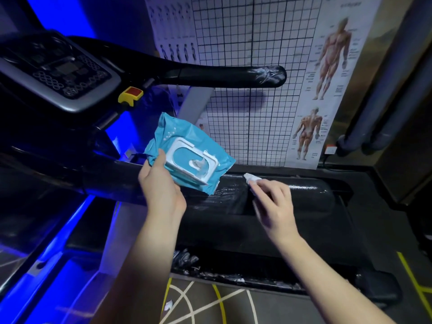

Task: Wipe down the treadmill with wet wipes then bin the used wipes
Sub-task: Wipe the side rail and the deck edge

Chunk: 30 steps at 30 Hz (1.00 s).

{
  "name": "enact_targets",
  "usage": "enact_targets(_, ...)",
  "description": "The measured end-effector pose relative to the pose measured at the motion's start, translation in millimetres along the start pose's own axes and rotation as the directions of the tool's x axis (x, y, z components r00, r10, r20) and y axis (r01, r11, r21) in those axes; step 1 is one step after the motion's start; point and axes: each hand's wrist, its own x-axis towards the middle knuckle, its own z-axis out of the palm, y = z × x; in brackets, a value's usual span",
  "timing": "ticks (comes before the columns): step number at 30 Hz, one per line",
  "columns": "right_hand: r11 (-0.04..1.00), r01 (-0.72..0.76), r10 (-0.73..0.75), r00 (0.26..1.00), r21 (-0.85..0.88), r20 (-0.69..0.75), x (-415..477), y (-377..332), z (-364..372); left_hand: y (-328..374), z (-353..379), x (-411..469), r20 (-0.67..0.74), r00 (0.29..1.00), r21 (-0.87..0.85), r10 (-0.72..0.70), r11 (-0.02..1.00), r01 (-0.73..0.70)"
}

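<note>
My left hand (161, 185) grips a blue pack of wet wipes (187, 155) by its lower left edge, its white lid facing me, above the near treadmill handrail (311, 195). My right hand (273, 202) pinches a small crumpled white wipe (252, 178) against the top of that black handrail, which shows wet streaks. The treadmill console (56, 69) with its red and yellow safety key (131, 94) is at the upper left. The far handrail (224, 76) crosses the middle, also streaked.
A grid chart and muscle posters (327, 66) hang on the wall behind the treadmill. Blue light glows along the left. The patterned floor (210, 300) lies below, with a small white scrap (168, 305) on it. Grey pipes (374, 101) stand at the right.
</note>
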Motion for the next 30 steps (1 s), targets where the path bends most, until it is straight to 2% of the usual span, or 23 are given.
enact_targets(4, 0.993, 0.096, -0.096, 0.995, 0.062, -0.003, -0.8, -9.9, 13.1, 1.4, 0.8, 3.4, -0.005, 1.000, 0.001, 0.002, 1.000, -0.002)
enact_targets(6, 0.978, 0.141, -0.158, 0.982, 0.153, 0.101, -14.1, -19.6, 24.5, 3.6, 0.3, 5.2, -0.001, 1.000, -0.005, 0.006, 1.000, -0.006)
enact_targets(9, 0.969, 0.056, -0.130, 0.943, 0.240, 0.306, -48.8, -36.5, 48.2, 7.6, -2.2, 8.6, 0.003, 1.000, 0.000, 0.018, 1.000, -0.018)
enact_targets(13, 0.971, -0.003, -0.090, 0.920, 0.238, 0.382, -57.0, -55.2, 63.1, 13.0, -4.6, 17.2, -0.007, 0.999, 0.019, 0.032, 0.999, -0.032)
enact_targets(15, 0.959, 0.030, -0.132, 0.929, 0.283, 0.347, -48.3, -60.6, 47.6, 18.2, -6.7, 23.6, -0.011, 0.999, 0.012, 0.045, 0.999, -0.045)
enact_targets(17, 0.958, 0.025, -0.104, 0.959, 0.285, 0.263, -34.2, -61.2, 22.5, 21.8, -9.9, 31.4, -0.015, 0.998, 0.002, 0.058, 0.998, -0.058)
enact_targets(19, 0.978, -0.033, 0.008, 0.993, 0.206, 0.119, -15.4, -56.1, 0.6, 22.9, -11.8, 38.4, -0.023, 0.998, -0.006, 0.060, 0.998, -0.060)
enact_targets(22, 0.982, -0.167, 0.170, 0.985, 0.093, -0.023, 10.0, -40.1, -8.2, 21.2, -11.1, 47.0, -0.031, 0.999, -0.013, 0.045, 0.999, -0.046)
enact_targets(24, 0.981, -0.187, 0.188, 0.982, 0.054, -0.017, 14.6, -37.3, 2.0, 20.7, -8.8, 49.4, -0.011, 1.000, -0.013, 0.023, 1.000, -0.023)
enact_targets(26, 0.989, -0.141, 0.140, 0.990, 0.049, 0.013, 4.2, -43.8, 19.1, 20.7, -6.5, 52.4, 0.012, 1.000, -0.011, 0.010, 1.000, -0.010)
enact_targets(30, 0.964, -0.135, 0.110, 0.987, 0.230, 0.121, -33.6, -82.5, 56.7, 23.1, -2.6, 64.6, 0.049, 0.999, 0.001, 0.001, 1.000, -0.001)
